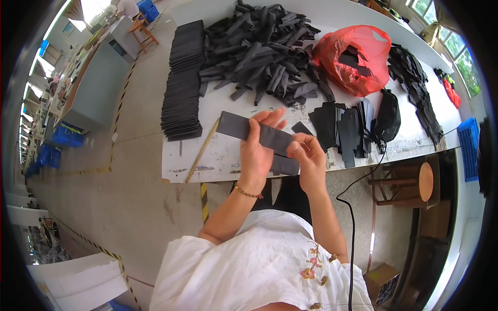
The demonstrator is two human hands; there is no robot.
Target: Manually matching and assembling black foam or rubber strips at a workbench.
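My left hand (258,147) grips a long flat dark grey strip (244,127) near its middle, thumb on top, above the near edge of the white worktable (228,106). My right hand (310,155) pinches the strip's right end, where a second dark piece (284,165) hangs just below. A thin bracelet sits on my left wrist. Both hands hover just off the table edge, in front of my white shirt.
A neat stack of flat dark strips (181,83) lies at the table's left. A loose heap of dark tubes (264,49) fills the middle, beside a red plastic bag (358,59). A wooden stick (203,150), black pouch (388,116), wooden stool (410,181) and cable (353,207) lie nearby.
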